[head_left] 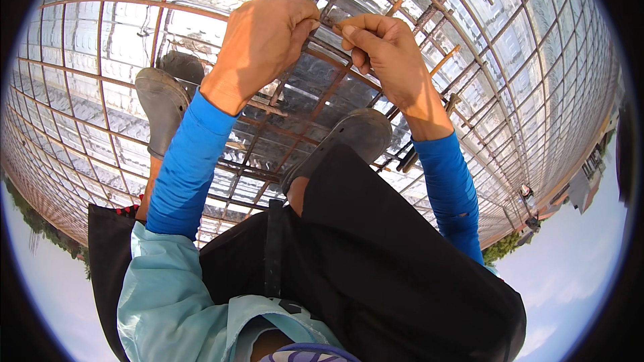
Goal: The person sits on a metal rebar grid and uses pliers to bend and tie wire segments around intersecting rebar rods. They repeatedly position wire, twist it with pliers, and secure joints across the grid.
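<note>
Both my hands are raised close together over a mesh of rusty reinforcing bars (102, 1). My left hand (268, 43) is closed, thumb pressed to the curled fingers, at a crossing of the bars. Just to its right, my right hand (389, 53) pinches with thumb and forefinger, the other fingers curled in. What looks like a thin tie wire (327, 25) lies between the two sets of fingertips; most of it is hidden by the fingers. Bars pass right beneath both hands.
My grey clogs, the left (161, 104) and the right (355, 137), stand on the mesh. Shiny, pale sheeting (127, 23) lies under the bars. Short bar ends (445, 60) stick out right of my right hand. A thin wire (143, 31) hangs at the upper left.
</note>
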`<state>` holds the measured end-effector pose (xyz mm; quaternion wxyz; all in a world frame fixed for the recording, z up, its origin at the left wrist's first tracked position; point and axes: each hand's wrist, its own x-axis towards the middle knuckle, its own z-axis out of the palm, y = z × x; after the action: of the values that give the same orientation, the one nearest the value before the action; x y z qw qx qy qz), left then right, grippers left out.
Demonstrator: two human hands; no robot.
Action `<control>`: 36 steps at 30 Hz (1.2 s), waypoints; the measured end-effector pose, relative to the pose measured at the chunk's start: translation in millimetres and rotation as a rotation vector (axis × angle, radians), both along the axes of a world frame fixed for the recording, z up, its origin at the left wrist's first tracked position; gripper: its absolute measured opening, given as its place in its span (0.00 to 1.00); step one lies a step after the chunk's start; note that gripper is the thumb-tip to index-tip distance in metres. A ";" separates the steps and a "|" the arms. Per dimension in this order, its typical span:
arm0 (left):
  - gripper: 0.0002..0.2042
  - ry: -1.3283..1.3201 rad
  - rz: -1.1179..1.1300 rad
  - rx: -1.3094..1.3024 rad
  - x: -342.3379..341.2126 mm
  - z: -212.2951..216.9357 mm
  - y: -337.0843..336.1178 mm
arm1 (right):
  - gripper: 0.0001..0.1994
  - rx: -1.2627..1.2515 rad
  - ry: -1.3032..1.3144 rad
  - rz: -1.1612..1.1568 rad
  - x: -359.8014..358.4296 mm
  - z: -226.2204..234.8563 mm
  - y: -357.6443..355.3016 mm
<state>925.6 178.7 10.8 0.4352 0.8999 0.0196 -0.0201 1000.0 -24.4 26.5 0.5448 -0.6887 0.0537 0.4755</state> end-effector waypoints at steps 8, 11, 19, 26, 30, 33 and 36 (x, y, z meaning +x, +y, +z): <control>0.04 0.008 -0.115 0.008 13.4 -0.2 5.4 | 0.13 -0.039 -0.106 0.014 -6.9 2.8 4.4; 0.04 0.005 -0.170 0.082 19.5 -0.5 5.7 | 0.13 -0.063 -0.288 0.075 -23.8 7.2 9.1; 0.06 0.147 -0.294 0.116 40.2 1.6 13.4 | 0.22 -0.005 -0.436 0.012 -68.7 5.4 26.0; 0.07 0.267 -0.175 -0.066 34.6 5.2 17.0 | 0.32 0.075 -0.427 -0.073 -94.2 10.7 28.7; 0.08 0.320 -0.106 -0.111 30.7 7.5 12.3 | 0.37 0.118 -0.548 -0.096 -111.6 5.0 36.9; 0.08 0.300 -0.102 -0.090 34.3 11.5 10.8 | 0.44 0.089 -0.532 -0.086 -120.9 2.5 50.7; 0.08 0.244 -0.105 -0.069 33.8 8.6 6.8 | 0.49 0.113 -0.460 -0.021 -122.0 5.0 58.2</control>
<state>959.3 185.5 19.4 0.4584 0.8752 0.0243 -0.1527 878.0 33.8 31.5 0.5854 -0.7466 -0.0915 0.3026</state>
